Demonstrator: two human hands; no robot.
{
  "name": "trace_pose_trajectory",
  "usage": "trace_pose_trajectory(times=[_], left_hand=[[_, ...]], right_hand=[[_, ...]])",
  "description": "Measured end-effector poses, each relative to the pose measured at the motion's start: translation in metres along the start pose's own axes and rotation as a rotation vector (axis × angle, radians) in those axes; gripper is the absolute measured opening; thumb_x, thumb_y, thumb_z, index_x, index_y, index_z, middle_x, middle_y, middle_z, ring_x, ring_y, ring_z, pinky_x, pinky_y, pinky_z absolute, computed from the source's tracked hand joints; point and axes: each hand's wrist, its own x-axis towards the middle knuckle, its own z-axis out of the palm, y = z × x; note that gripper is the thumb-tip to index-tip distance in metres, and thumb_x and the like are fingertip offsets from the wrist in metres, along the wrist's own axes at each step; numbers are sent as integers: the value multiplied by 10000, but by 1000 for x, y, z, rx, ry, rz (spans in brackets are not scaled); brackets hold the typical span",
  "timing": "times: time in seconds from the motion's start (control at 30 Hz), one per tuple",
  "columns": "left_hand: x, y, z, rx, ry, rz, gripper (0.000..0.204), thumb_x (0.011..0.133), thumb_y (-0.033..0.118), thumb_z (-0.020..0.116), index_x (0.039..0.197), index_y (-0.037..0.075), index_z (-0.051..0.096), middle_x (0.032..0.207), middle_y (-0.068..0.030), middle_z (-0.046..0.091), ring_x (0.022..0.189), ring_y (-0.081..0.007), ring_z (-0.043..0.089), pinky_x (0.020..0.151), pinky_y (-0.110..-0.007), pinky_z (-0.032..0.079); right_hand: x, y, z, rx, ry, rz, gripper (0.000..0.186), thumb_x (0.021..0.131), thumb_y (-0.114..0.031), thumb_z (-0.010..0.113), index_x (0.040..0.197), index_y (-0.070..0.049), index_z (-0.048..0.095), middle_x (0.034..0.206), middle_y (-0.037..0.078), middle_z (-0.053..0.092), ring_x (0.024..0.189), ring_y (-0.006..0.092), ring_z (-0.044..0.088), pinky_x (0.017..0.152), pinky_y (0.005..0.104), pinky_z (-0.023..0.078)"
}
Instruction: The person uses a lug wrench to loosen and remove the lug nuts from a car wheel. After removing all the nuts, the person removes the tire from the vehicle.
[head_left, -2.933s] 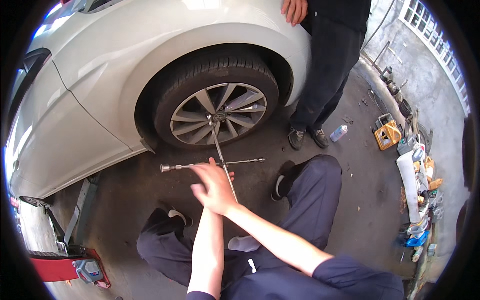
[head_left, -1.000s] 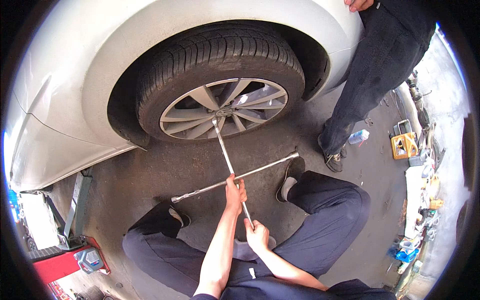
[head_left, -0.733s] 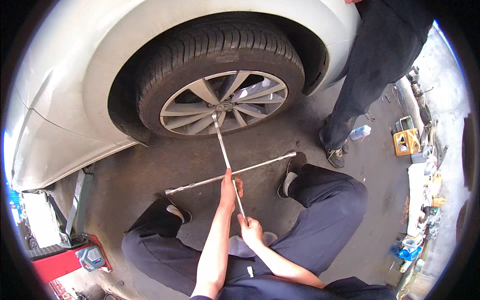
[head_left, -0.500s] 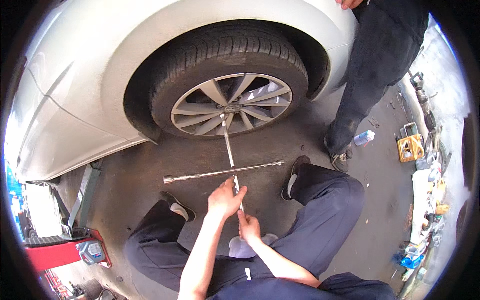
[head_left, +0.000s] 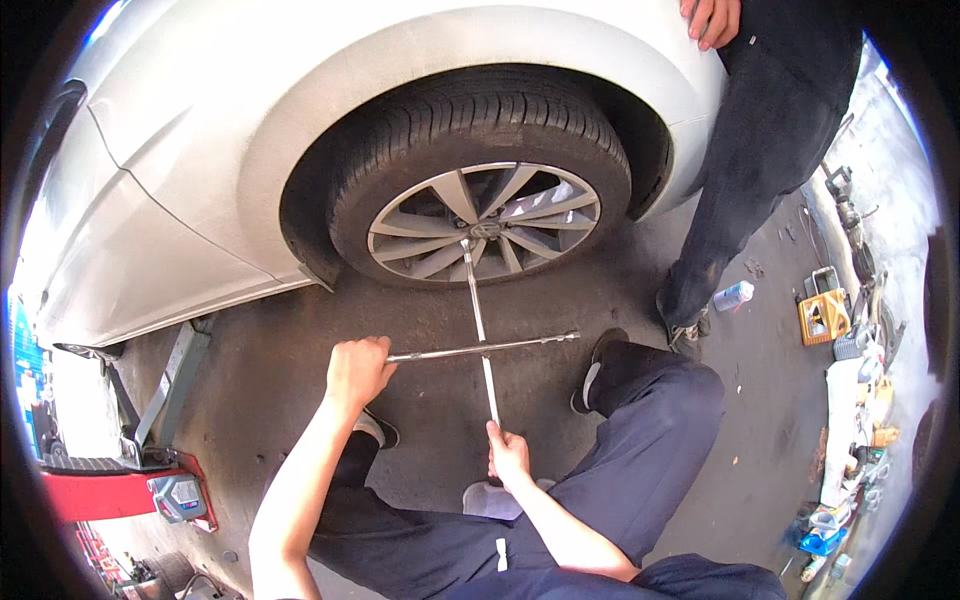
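a white can [head_left: 734, 295] near a yellow container [head_left: 824, 318], a grey jug [head_left: 178, 498] beside red equipment [head_left: 92, 497]

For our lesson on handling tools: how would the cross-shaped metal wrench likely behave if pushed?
The wrench is probably stiff, since its metal bars look straight. Their smooth shine could make them slippery. Pushed at the arm gripped by the left hand, it would likely turn about its end at the wheel.
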Motion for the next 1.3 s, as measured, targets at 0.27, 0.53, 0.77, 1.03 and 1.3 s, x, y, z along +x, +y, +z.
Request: trace_pose_trajectory(times=[0.27, 0.53, 0.77, 1.03, 1.3], left_hand=[[18, -37, 48, 38, -160, -81, 310, 897, 381, 657, 858, 83, 732, 753, -172, 716, 760, -332, 728, 711, -451, 565], [18, -10, 17, 1, -156, 15, 249, 861, 323, 691, 861, 78, 737, 774, -179, 716, 765, -337, 724, 706, -446, 566], [21, -30, 52, 30, -216, -87, 264, 854, 342, 690, 825, 85, 748, 780, -159, 727, 761, -337, 724, 716, -445, 569], [26, -20, 57, 18, -331, -197, 287, 826, 358, 701, 871, 84, 772, 863, -167, 743, 854, -341, 732, 792, -441, 576], [23, -19, 57, 58, -298, -145, 315, 855, 405, 707, 870, 97, 775, 848, -145, 746, 849, -324, 735, 760, -428, 576]], right_hand=[[16, 6, 24, 68, -64, 118, 554, 976, -556, 633, 672, -125, 464, 507, -16, 421, 347, 121, 423, 341, 311, 363], [12, -2, 9, 16, -33, 138, 618, 979, -591, 602, 607, -127, 434, 470, -23, 396, 329, 102, 396, 328, 296, 363], [32, 3, 22, 22, -55, 132, 593, 973, -591, 615, 624, -146, 437, 491, -26, 409, 350, 98, 411, 354, 294, 382], [38, 18, 12, 48, -120, 139, 552, 953, -579, 658, 676, -131, 494, 536, -19, 460, 405, 120, 481, 420, 297, 429], [40, 21, 4, 32, -151, 107, 525, 961, -581, 642, 760, -103, 562, 589, 8, 552, 481, 126, 553, 476, 284, 473]])
